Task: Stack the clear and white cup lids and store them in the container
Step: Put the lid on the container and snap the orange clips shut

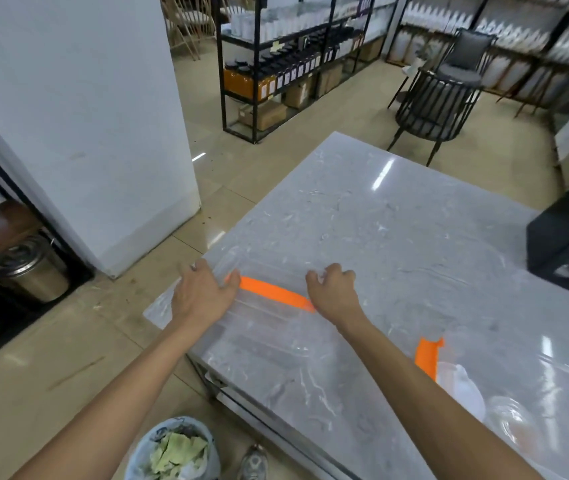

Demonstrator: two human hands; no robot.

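Both hands on clear container [262, 327] at table [397, 237] corner | left hand [203, 294] flat, fingers straight | right hand [331, 289] fingers curled over far edge | lids [463, 386] near right.

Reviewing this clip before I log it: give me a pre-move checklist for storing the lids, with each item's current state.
1. Left hand on the clear container: ok, it rests on the left end near the table corner.
2. Right hand on the container: ok, fingers curled at its far edge, beside the orange strip.
3. Container open for lids: cannot tell, the clear plastic hides this.
4. Container fully on the table: not ok, its left end overhangs the edge.
5. Lids within reach: ok, a white lid and a clear lid lie at lower right.
6. Lids stacked: not ok.
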